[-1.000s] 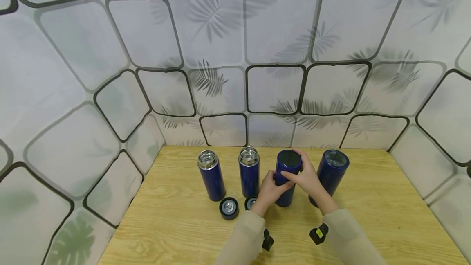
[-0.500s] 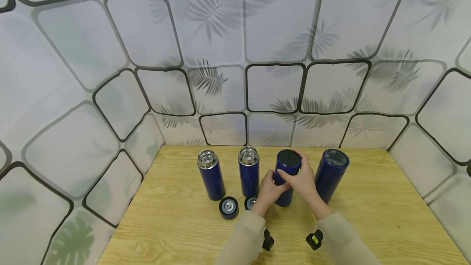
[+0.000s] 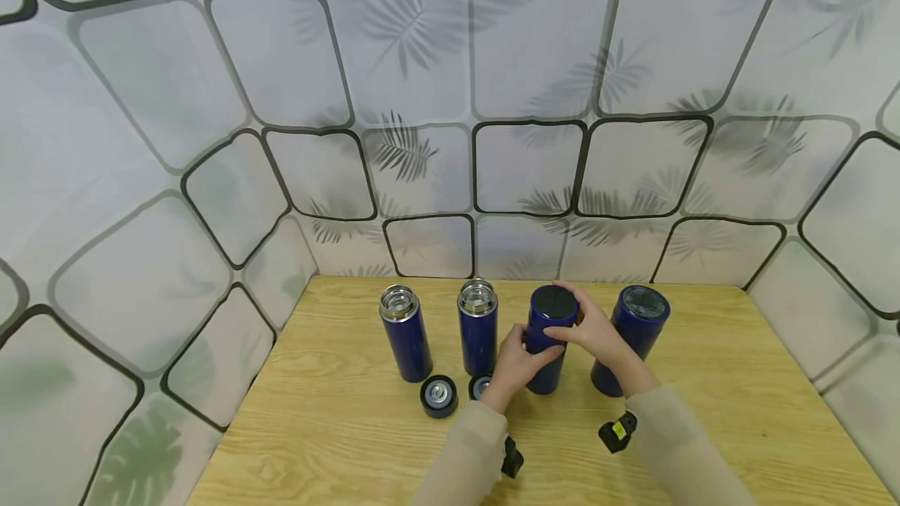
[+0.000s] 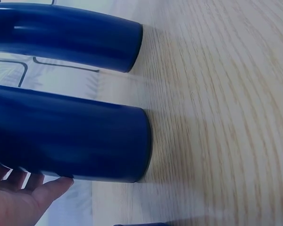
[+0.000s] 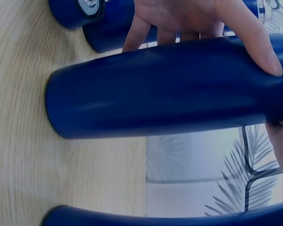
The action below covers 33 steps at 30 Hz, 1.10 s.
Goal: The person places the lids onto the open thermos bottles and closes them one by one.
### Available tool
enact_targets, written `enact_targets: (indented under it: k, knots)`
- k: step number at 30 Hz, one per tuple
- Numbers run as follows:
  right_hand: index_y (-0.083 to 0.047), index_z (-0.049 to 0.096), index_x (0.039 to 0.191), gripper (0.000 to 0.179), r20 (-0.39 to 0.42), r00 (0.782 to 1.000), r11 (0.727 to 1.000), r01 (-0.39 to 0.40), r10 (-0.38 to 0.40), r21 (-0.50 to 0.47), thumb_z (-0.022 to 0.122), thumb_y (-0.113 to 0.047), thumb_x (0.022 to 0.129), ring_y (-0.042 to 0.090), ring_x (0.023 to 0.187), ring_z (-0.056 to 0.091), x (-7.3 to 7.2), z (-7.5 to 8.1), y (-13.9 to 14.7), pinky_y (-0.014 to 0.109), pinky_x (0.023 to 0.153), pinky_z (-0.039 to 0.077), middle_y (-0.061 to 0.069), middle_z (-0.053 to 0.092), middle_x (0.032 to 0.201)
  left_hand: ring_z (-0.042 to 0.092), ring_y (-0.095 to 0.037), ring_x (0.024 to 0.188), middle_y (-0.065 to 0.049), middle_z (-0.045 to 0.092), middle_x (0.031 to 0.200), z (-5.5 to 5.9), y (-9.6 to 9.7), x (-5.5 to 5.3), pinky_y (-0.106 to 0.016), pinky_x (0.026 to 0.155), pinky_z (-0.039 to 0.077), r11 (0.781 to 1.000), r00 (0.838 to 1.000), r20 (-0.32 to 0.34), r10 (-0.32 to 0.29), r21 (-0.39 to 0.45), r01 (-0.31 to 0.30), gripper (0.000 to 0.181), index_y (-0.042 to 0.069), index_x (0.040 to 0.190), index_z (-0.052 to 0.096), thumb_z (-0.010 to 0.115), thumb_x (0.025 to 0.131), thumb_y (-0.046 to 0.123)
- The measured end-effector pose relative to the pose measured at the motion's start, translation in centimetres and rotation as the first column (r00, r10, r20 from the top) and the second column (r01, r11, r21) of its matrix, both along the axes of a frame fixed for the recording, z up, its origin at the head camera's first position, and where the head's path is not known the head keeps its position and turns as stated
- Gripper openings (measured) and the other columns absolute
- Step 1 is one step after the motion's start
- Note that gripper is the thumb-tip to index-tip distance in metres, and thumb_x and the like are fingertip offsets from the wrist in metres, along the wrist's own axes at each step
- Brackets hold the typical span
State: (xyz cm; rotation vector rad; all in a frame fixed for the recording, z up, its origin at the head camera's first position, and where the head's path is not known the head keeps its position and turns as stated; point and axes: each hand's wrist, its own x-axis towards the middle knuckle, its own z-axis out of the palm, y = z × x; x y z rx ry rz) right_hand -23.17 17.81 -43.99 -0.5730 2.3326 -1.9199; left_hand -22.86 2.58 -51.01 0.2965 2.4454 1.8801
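A dark blue thermos with a dark-topped lid stands upright on the table, third from the left. Around its body curls my left hand, thumb in front; that hand also shows in the left wrist view. Higher up, my right hand grips the lid's side between thumb and fingers. In the right wrist view only part of the right hand appears, at the right edge. Whether the lid is loose cannot be seen.
Just right stands another lidded blue thermos. To the left are two open ones with steel rims, one thermos and a second thermos. In front of them lie a lid and another lid, partly behind my left arm. A patterned wall backs the table.
My right wrist swings leftward, then back out to the right, with the fingers at the lid throughout. The left hand and the thermos stay in place.
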Motion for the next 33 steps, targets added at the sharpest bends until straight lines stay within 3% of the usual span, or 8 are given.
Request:
enact_targets:
  k: [7, 14, 21, 24, 28, 33]
  knots:
    - [-0.008, 0.028, 0.135, 0.078, -0.023, 0.991, 0.99, 0.136, -0.135, 0.042, 0.074, -0.015, 0.072, 0.038, 0.114, 0.039, 0.3, -0.1, -1.1, 0.053, 0.087, 0.035, 0.019, 0.034, 0.129, 0.054, -0.011, 0.087, 0.005, 0.056, 0.095, 0.1, -0.1, 0.0, -0.032, 0.073, 0.045, 0.999, 0.999, -0.032, 0.036, 0.001, -0.036, 0.043, 0.013, 0.1, 0.052, 0.071, 0.071, 0.039]
    - [-0.006, 0.029, 0.134, 0.077, -0.049, 0.96, 0.959, 0.277, -0.274, 0.055, 0.074, -0.016, 0.072, 0.038, 0.114, 0.039, 1.2, -0.3, -2.5, 0.051, 0.087, 0.036, 0.02, 0.035, 0.129, 0.054, -0.012, 0.086, 0.005, 0.057, 0.092, 0.0, -0.1, 0.0, -0.032, 0.072, 0.045, 0.998, 0.997, -0.045, 0.06, -0.001, -0.061, 0.041, 0.014, 0.095, 0.052, 0.072, 0.07, 0.039]
    - [-0.006, 0.027, 0.134, 0.081, -0.036, 0.925, 0.923, 0.379, -0.378, 0.061, 0.075, -0.025, 0.071, 0.035, 0.115, 0.038, 1.3, -0.5, -2.8, 0.049, 0.089, 0.035, 0.019, 0.035, 0.128, 0.053, -0.02, 0.097, 0.001, 0.055, 0.097, -0.6, 0.0, 0.1, -0.035, 0.078, 0.044, 0.991, 0.987, -0.092, 0.128, -0.021, -0.13, 0.042, 0.013, 0.087, 0.048, 0.072, 0.069, 0.043]
    - [-0.006, 0.026, 0.134, 0.081, -0.027, 0.929, 0.928, 0.37, -0.369, 0.052, 0.074, -0.025, 0.071, 0.036, 0.113, 0.04, 1.3, -0.6, -2.5, 0.049, 0.087, 0.036, 0.019, 0.036, 0.127, 0.053, -0.021, 0.097, 0.0, 0.054, 0.099, -1.0, 0.0, 0.2, -0.035, 0.078, 0.044, 0.991, 0.99, -0.087, 0.111, -0.06, -0.117, 0.042, 0.014, 0.089, 0.049, 0.07, 0.07, 0.045]
    - [-0.006, 0.024, 0.134, 0.08, -0.018, 0.95, 0.949, 0.311, -0.311, 0.053, 0.073, -0.023, 0.073, 0.036, 0.113, 0.04, 1.3, -0.6, -2.2, 0.05, 0.086, 0.037, 0.019, 0.036, 0.127, 0.051, -0.02, 0.1, 0.0, 0.053, 0.103, -1.3, -0.1, 0.2, -0.038, 0.082, 0.042, 0.996, 0.994, -0.074, 0.081, -0.039, -0.084, 0.043, 0.014, 0.099, 0.05, 0.07, 0.072, 0.041]
    - [-0.005, 0.02, 0.136, 0.079, -0.01, 0.98, 0.979, 0.199, -0.199, 0.037, 0.07, -0.016, 0.076, 0.038, 0.115, 0.037, 0.8, -0.4, -1.7, 0.053, 0.087, 0.035, 0.022, 0.031, 0.13, 0.049, -0.015, 0.102, 0.002, 0.052, 0.109, -0.4, -0.2, -0.2, -0.036, 0.084, 0.04, 1.0, 0.994, -0.104, 0.014, 0.003, -0.014, 0.049, 0.013, 0.113, 0.048, 0.069, 0.075, 0.035]
